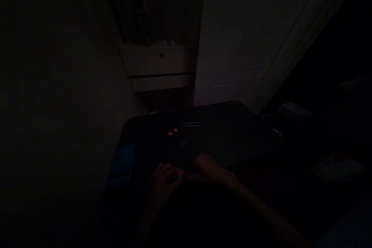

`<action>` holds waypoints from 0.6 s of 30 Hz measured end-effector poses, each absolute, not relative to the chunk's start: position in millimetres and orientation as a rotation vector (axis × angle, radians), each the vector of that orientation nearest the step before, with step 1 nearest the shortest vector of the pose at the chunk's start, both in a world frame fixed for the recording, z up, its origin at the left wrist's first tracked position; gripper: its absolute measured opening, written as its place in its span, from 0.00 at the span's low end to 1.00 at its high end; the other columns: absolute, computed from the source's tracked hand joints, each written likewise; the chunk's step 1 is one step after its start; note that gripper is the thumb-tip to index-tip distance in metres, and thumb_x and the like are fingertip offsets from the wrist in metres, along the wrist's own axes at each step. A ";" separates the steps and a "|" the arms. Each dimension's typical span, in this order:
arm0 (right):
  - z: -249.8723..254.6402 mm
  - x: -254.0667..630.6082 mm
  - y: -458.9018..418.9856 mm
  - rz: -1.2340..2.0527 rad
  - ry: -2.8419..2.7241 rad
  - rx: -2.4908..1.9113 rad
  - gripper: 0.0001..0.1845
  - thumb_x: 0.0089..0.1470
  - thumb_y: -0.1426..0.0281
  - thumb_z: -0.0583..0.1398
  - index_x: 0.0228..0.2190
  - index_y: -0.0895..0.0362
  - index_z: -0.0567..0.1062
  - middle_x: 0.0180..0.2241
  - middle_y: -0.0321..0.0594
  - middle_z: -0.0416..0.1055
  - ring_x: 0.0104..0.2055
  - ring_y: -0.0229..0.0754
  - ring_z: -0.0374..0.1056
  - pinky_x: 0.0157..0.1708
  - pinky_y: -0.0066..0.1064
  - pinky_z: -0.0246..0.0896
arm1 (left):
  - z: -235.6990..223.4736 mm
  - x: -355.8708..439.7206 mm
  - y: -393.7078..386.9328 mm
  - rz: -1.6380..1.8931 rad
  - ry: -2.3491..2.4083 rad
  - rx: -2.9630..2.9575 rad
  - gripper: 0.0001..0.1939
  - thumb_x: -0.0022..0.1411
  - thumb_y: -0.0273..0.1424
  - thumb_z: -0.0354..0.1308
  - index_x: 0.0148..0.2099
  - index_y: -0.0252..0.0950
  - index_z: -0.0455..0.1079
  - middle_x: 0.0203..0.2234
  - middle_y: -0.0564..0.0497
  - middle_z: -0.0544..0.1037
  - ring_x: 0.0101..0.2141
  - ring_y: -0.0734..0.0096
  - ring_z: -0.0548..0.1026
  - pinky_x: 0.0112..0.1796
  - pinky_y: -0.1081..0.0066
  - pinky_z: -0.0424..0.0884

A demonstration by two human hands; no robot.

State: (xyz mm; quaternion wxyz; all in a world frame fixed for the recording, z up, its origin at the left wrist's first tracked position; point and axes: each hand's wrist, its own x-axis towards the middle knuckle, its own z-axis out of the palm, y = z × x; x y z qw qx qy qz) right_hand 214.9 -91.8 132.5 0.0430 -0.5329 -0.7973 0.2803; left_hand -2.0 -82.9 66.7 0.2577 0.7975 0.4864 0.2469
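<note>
At the near side of the desk [226, 131], the red piece [180, 172] sits between both hands, partly hidden. The left hand [162, 182] has its fingers curled inward, seemingly pinching it; the right hand [205, 168] bends its fingers close beside, but whether they grip anything I cannot tell. With light this poor, a badly judged pinch could let the piece slip and vanish against the dark top. It looks small, red above, paler below, its outline blurred
</note>
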 end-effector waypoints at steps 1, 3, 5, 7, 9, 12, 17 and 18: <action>131.8 215.7 -91.7 0.860 -2.436 -1.629 0.09 0.62 0.65 0.65 0.38 0.52 0.87 0.37 0.39 0.84 0.39 0.43 0.77 0.34 0.28 0.55 | 66.9 -1.9 -82.8 0.668 1.319 2.162 0.07 0.60 0.35 0.71 0.42 0.46 0.85 0.31 0.53 0.81 0.39 0.61 0.77 0.40 0.65 0.72; 129.7 217.9 -91.5 0.863 -2.423 -1.628 0.09 0.62 0.64 0.65 0.36 0.52 0.87 0.35 0.39 0.84 0.39 0.44 0.77 0.34 0.28 0.56 | 67.2 -1.5 -82.6 0.668 1.329 2.160 0.07 0.59 0.35 0.72 0.41 0.46 0.85 0.31 0.53 0.81 0.39 0.60 0.77 0.39 0.65 0.72; 126.9 220.9 -91.0 0.846 -2.402 -1.617 0.08 0.61 0.65 0.66 0.36 0.52 0.87 0.36 0.39 0.84 0.41 0.45 0.77 0.36 0.28 0.58 | 67.4 -1.0 -82.6 0.677 1.330 2.158 0.07 0.59 0.36 0.72 0.41 0.46 0.85 0.30 0.54 0.81 0.38 0.61 0.78 0.41 0.64 0.72; 123.5 224.8 -90.3 0.842 -2.374 -1.611 0.07 0.59 0.65 0.67 0.36 0.52 0.87 0.38 0.40 0.84 0.44 0.47 0.76 0.38 0.29 0.59 | 67.4 -0.5 -82.8 0.694 1.328 2.158 0.07 0.58 0.36 0.73 0.41 0.46 0.85 0.30 0.54 0.81 0.37 0.61 0.78 0.42 0.64 0.72; 119.9 229.0 -88.9 0.886 -2.347 -1.602 0.07 0.58 0.65 0.67 0.35 0.53 0.87 0.37 0.40 0.84 0.42 0.47 0.76 0.38 0.29 0.60 | 66.7 -0.2 -83.1 0.706 1.331 2.158 0.07 0.58 0.37 0.73 0.41 0.47 0.85 0.30 0.54 0.81 0.37 0.61 0.78 0.42 0.64 0.72; 114.8 232.3 -85.9 0.983 -2.293 -1.540 0.07 0.58 0.66 0.67 0.33 0.54 0.87 0.33 0.38 0.83 0.37 0.44 0.75 0.35 0.28 0.59 | 64.4 -0.5 -83.2 0.721 1.333 2.160 0.08 0.57 0.38 0.73 0.41 0.48 0.85 0.30 0.54 0.81 0.37 0.61 0.78 0.41 0.64 0.72; 110.9 222.9 -81.5 1.066 -2.252 -1.458 0.09 0.59 0.69 0.65 0.31 0.58 0.86 0.27 0.35 0.80 0.28 0.37 0.71 0.30 0.26 0.55 | 62.9 -1.7 -83.6 0.734 1.321 2.172 0.07 0.57 0.37 0.74 0.40 0.48 0.85 0.30 0.54 0.81 0.37 0.61 0.78 0.38 0.66 0.72; 111.3 220.1 -81.4 1.043 -2.266 -1.469 0.09 0.59 0.69 0.65 0.31 0.57 0.86 0.28 0.35 0.80 0.29 0.38 0.71 0.30 0.26 0.55 | 63.2 -1.8 -83.7 0.733 1.319 2.175 0.07 0.57 0.37 0.74 0.40 0.48 0.85 0.30 0.55 0.81 0.37 0.61 0.78 0.38 0.66 0.72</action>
